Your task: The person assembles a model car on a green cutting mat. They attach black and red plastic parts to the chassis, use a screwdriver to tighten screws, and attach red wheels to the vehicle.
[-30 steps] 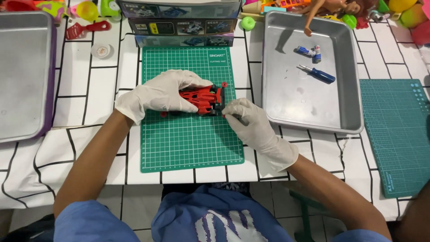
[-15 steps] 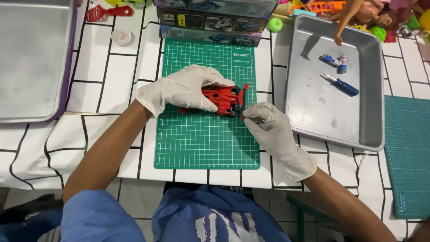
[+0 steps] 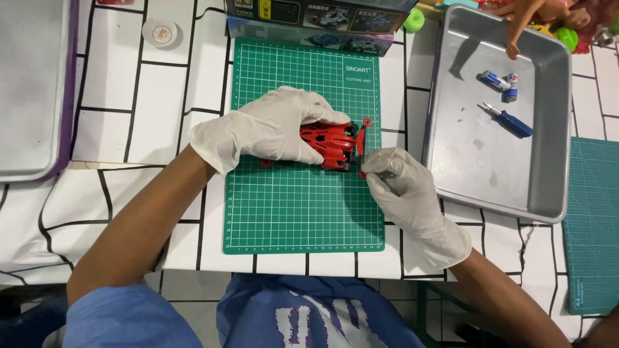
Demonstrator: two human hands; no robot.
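Head view, 1 red toy car (image 3: 329, 143), 2 batteries (image 3: 501, 82)

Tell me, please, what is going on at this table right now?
A person in white gloves is working on a small red toy car on a green cutting mat. The left hand covers and steadies the car's body, while the right hand pinches at its end by the red bumper. To the right, a metal tray holds a blue screwdriver and two batteries. A printed box lies beyond the mat.
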